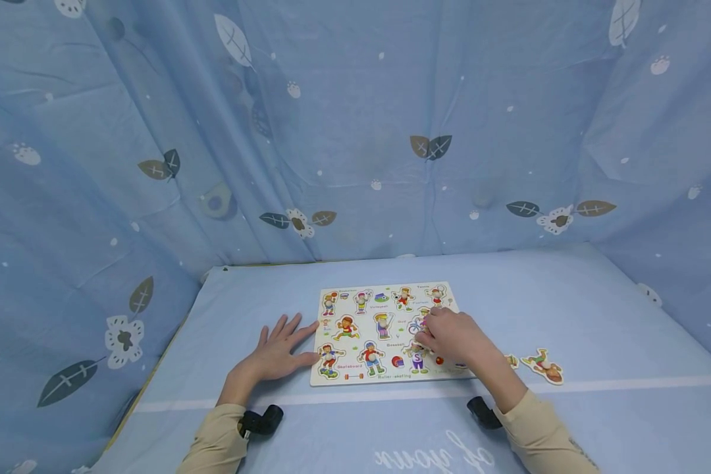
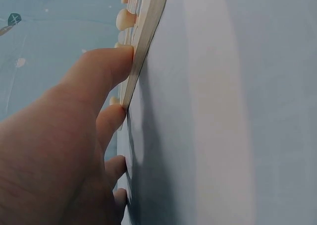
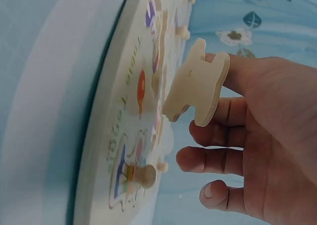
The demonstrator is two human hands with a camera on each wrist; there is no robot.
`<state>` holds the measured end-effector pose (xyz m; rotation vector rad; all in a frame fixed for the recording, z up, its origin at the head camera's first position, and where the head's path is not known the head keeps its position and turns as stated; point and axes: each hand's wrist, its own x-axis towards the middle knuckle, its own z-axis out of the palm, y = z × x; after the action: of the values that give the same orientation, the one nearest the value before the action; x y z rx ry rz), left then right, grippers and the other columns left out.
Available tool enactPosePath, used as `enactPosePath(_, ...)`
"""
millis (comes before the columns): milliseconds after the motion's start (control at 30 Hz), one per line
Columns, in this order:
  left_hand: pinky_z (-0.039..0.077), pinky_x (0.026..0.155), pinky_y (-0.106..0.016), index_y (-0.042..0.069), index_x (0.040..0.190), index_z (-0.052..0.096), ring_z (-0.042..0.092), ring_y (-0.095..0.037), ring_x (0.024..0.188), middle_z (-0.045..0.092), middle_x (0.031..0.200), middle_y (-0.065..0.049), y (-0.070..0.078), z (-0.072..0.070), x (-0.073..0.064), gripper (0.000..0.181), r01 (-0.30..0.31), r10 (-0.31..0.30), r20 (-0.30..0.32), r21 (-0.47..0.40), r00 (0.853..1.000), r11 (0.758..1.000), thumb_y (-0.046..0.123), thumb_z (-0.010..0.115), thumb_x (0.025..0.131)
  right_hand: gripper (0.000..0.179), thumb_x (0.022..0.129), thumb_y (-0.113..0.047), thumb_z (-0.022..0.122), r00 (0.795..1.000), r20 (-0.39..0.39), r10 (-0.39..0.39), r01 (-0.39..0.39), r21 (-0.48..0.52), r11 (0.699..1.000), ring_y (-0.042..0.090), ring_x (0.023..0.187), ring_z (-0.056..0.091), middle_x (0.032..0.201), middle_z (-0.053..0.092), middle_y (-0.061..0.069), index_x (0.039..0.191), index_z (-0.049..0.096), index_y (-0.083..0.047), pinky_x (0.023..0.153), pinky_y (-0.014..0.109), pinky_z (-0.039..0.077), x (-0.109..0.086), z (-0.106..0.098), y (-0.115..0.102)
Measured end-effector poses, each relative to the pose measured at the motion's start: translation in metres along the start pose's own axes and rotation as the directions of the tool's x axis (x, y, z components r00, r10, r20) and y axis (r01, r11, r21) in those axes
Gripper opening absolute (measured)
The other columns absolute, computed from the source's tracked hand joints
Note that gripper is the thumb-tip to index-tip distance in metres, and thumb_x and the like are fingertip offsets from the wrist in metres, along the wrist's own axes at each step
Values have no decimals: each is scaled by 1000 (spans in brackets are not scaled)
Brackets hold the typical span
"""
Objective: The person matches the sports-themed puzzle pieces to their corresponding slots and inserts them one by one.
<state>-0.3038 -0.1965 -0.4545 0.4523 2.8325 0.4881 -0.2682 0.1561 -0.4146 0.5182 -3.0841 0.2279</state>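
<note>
A wooden peg puzzle board (image 1: 367,332) with cartoon sports figures lies flat on the table. My left hand (image 1: 281,352) has its fingers spread, and in the left wrist view the thumb and index fingertips touch the board's edge (image 2: 143,46). Over the board's right side, my right hand (image 1: 456,336) pinches a wooden puzzle piece (image 3: 195,84) between thumb and fingers. Its plain back faces the right wrist camera, tilted just off the board, and its picture side is hidden. Below it, a knobbed figure (image 3: 131,178) sits in the board near the corner.
Right of the board lies a loose figure piece (image 1: 544,366), and another piece (image 1: 512,360) shows partly behind the right forearm. A blue patterned cloth (image 1: 355,131) hangs behind the table. Black wrist devices (image 1: 263,420) sit at both sleeves.
</note>
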Motion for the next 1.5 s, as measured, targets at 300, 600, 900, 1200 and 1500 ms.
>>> enactPosePath(300,-2,117,-66,28,153,39,2,-42,151,18,165,-14,1,-1,-1,74,9,-9,2,-2,1000,1000,61,58,90,28,95,-31,65,999,41,-6,6,-1,1000,18,68,45,76,52,0,74,59,-14,62,37,43,-1,8,-15)
enactPosePath(600,-2,116,-67,27,154,38,2,-43,151,18,164,-14,2,-2,0,74,-2,2,-5,-4,1000,1000,61,58,90,26,96,-29,64,999,35,26,-27,26,999,17,70,49,75,54,0,75,63,-12,64,40,48,2,21,-23)
enactPosePath(900,-2,116,-67,28,154,38,2,-43,151,18,164,-14,1,0,0,74,-2,2,-7,-1,1000,1000,62,58,90,38,94,-26,65,994,64,92,-99,120,988,15,58,44,61,45,-1,61,49,-15,53,32,35,1,18,-27)
enactPosePath(1200,-3,116,-67,27,154,38,1,-43,151,18,164,-15,2,-1,0,74,-7,7,-8,-10,1000,1000,60,58,91,47,91,-27,69,982,102,158,-174,168,970,10,47,37,51,37,-5,54,43,-15,47,25,26,2,15,-28)
enactPosePath(1500,-2,116,-67,26,154,37,2,-43,151,18,164,-16,3,-1,-1,75,0,0,2,0,1000,1000,61,57,90,49,91,-30,69,977,112,182,-198,164,966,10,45,35,48,36,-6,52,42,-16,47,26,26,1,14,-31)
